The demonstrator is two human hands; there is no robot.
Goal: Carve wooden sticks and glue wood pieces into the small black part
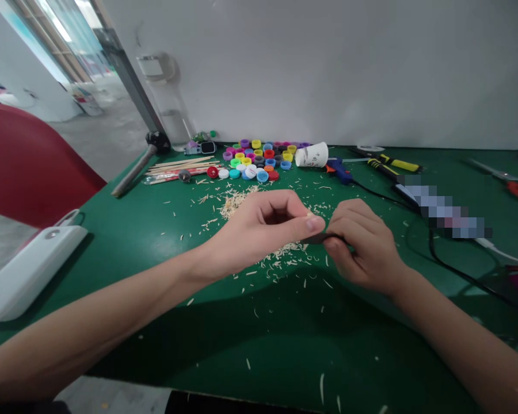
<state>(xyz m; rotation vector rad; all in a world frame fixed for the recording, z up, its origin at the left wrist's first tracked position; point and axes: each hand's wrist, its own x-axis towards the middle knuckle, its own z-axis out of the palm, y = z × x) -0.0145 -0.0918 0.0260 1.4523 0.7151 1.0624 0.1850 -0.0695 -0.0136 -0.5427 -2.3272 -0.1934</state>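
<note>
Your left hand (261, 229) pinches its fingers narrow on a mostly hidden pale piece (309, 215), and your right hand (366, 247) curls its fingers round a thin dark object (316, 238) that shows between both hands, with pale shavings (232, 203) on the bench (127, 247) beneath and beyond your fingers.
</note>
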